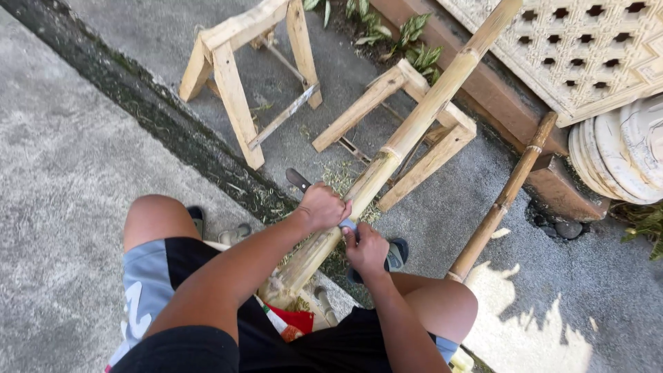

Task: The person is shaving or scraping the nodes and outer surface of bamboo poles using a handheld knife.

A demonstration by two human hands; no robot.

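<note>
Concrete floor lies under a long bamboo pole resting on a wooden sawhorse; left hand and right hand clamp a blade across it, second pole beside

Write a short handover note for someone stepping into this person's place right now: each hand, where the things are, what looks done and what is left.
Left hand: closed on the knife, dark handle end poking out past the fist, blade across the bamboo pole.
Right hand: gripping the blade's other end beside the pole.
Pole: slants from the lap up over the right wooden sawhorse; a second sawhorse stands to the left; a darker bamboo pole leans against the wall's ledge.
Done: fine shavings lie on the ground.
Left: the pole's upper stretch looks unworked, though that is hard to judge.
</note>
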